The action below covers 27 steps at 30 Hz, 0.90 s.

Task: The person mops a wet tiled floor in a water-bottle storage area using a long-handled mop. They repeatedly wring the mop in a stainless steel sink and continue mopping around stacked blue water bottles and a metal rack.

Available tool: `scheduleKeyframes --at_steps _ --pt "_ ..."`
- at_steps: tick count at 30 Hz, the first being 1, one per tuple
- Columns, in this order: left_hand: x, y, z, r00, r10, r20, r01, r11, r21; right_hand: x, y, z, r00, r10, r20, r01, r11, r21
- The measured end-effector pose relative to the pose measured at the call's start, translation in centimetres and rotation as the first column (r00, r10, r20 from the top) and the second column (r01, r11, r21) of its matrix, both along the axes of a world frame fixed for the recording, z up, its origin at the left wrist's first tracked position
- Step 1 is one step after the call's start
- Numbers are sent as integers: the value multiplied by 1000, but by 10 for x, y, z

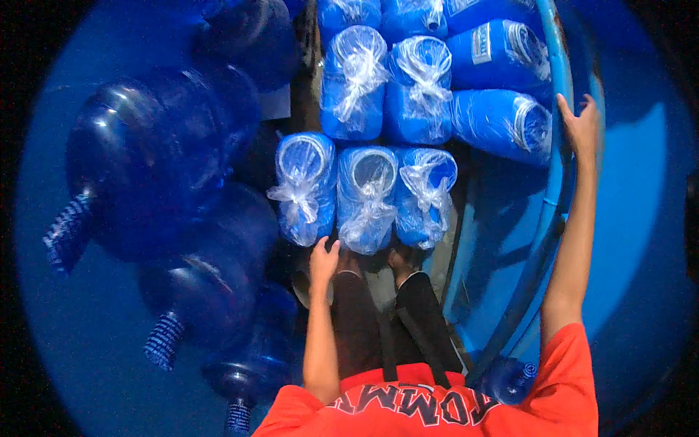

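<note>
My left hand [323,264] is low in the middle, its fingers apart, just below the base of a blue plastic canister [318,197] in a knotted clear bag. I cannot tell whether it touches that canister. Beside it stand two more bagged canisters, a middle one [368,211] and a right one [419,218], close to my feet. Out to the right, my right hand [581,127] is raised beside a curved blue rail [559,65], thumb and fingers spread. Nothing shows in either hand.
Farther off stand more bagged canisters [354,109]; on the right some lie tilted, like one canister [502,124] by the rail. Large blue water bottles [138,160] with wrapped necks are stacked along the left. Another small blue bottle [510,380] is at the lower right.
</note>
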<state>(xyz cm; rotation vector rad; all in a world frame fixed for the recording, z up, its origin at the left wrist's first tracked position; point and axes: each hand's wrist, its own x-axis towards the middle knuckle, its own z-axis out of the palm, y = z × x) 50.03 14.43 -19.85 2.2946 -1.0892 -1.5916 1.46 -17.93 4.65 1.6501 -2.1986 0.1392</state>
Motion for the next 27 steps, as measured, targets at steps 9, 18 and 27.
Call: scheduleKeyframes --at_steps 9,18,27 --pt "97 -235 374 924 220 312 229 334 -914 -41 -29 -40 678 -358 642 171 926 336" --pt "121 -324 326 632 146 761 687 348 -638 -23 -29 -29 749 -446 491 290 886 362" --pt "134 -321 326 771 123 625 563 327 -759 -2 -29 -2 755 -451 476 296 882 366"
